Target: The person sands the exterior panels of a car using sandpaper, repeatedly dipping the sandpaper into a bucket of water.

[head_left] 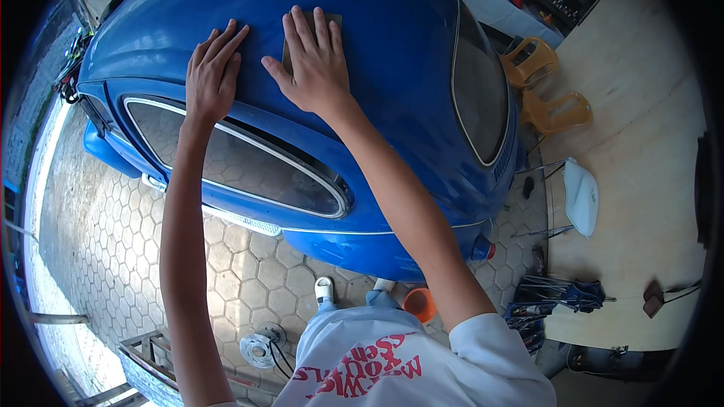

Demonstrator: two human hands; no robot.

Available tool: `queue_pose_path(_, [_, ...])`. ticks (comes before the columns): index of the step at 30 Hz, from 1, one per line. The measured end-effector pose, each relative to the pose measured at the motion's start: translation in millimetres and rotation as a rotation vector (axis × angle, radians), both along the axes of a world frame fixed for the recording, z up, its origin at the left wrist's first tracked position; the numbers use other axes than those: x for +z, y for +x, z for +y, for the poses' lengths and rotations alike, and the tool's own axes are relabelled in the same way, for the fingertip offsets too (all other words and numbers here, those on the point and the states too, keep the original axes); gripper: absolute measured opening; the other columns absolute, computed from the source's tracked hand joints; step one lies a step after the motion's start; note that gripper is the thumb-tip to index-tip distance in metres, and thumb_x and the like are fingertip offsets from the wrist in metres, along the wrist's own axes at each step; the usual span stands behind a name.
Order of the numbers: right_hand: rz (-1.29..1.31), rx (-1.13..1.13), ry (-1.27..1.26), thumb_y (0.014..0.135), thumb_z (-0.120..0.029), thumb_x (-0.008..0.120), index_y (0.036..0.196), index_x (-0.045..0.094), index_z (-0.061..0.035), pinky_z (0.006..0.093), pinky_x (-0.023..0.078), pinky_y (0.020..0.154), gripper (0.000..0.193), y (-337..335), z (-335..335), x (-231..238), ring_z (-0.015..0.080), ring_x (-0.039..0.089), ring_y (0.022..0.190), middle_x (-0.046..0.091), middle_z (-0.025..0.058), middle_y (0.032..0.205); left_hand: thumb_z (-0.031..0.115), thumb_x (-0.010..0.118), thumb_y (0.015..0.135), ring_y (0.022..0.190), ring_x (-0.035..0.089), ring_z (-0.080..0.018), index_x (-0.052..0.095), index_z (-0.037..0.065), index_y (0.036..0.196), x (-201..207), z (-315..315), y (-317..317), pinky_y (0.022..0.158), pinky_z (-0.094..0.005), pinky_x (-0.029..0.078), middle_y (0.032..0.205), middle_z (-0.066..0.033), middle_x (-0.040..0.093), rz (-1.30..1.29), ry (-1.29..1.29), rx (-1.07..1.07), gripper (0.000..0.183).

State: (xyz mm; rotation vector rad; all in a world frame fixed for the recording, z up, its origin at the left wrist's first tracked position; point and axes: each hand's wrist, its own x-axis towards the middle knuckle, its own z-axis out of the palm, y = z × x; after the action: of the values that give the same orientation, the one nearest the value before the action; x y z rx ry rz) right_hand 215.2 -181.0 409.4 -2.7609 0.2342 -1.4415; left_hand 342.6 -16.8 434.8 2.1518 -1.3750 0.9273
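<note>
In the frame's upper middle, the right hand (pixel 317 69) flattens a brownish sheet (pixel 336 25) on the blue car (pixel 403 60); the left hand (pixel 213 79) rests beside, all fingers extended. Lower center: orange bucket (pixel 421 307), contents unclear.

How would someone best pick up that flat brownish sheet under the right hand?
Probably by pinching the corner beside the little fingertip, coming from the person's right. The brownish sheet lies flat against the blue car, and the spread right hand covers much of it, so that exposed corner seems easiest to reach. Its thickness isn't clear.
</note>
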Motion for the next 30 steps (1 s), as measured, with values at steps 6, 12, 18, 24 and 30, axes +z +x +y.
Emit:
queue_pose_path(6, [0.073, -0.009, 0.039, 0.093, -0.069, 0.039, 0.151, 0.037, -0.0045, 0.0536, 0.014, 0.120, 0.086, -55, -5, -24, 0.0391, 0.019, 0.149, 0.029, 0.0142, 0.160, 0.025, 0.038, 0.100, 0.138, 0.043, -0.0304, 0.049, 0.019, 0.145, -3, -1, -2, 0.118, -0.0468, 0.027, 0.151, -0.0027, 0.046, -0.126, -0.057, -0.004, 0.047])
queue_pose_path(12, [-0.023, -0.212, 0.160, 0.090, -0.077, 0.032, 0.151, 0.033, 0.0008, 0.0537, 0.012, 0.121, 0.099, 16, -1, 16, 0.0396, 0.018, 0.149, 0.025, 0.0168, 0.160, 0.024, 0.041, 0.101, 0.134, 0.047, -0.0301, 0.050, 0.016, 0.144, -3, -10, 3, 0.112, -0.0436, 0.036, 0.151, -0.0045, 0.046, -0.071, -0.222, -0.124, 0.045])
queue_pose_path(18, [0.163, 0.056, 0.015, 0.087, -0.082, 0.030, 0.152, 0.031, 0.0004, 0.0531, 0.010, 0.121, 0.105, -38, 19, -20, 0.0375, 0.015, 0.150, 0.024, 0.0162, 0.161, 0.025, 0.043, 0.100, 0.134, 0.048, -0.0296, 0.053, 0.016, 0.142, -3, 12, 23, 0.110, -0.0428, 0.039, 0.151, -0.0052, 0.047, 0.092, -0.213, -0.261, 0.043])
queue_pose_path(24, [0.073, -0.179, 0.186, 0.084, -0.086, 0.029, 0.151, 0.031, 0.0030, 0.0560, 0.010, 0.120, 0.111, -32, -14, 2, 0.0420, 0.014, 0.149, 0.024, 0.0199, 0.160, 0.031, 0.039, 0.101, 0.139, 0.043, -0.0271, 0.054, 0.015, 0.142, -6, 6, 25, 0.113, -0.0444, 0.034, 0.150, -0.0054, 0.048, -0.178, -0.179, -0.014, 0.046])
queue_pose_path(30, [0.079, 0.020, -0.015, 0.081, -0.089, 0.027, 0.150, 0.034, 0.0015, 0.0552, 0.010, 0.121, 0.114, 13, 42, -5, 0.0407, 0.016, 0.149, 0.027, 0.0186, 0.159, 0.038, 0.031, 0.105, 0.140, 0.042, -0.0262, 0.052, 0.011, 0.142, -6, 12, 34, 0.115, -0.0424, 0.030, 0.148, -0.0058, 0.050, -0.093, -0.213, -0.115, 0.051])
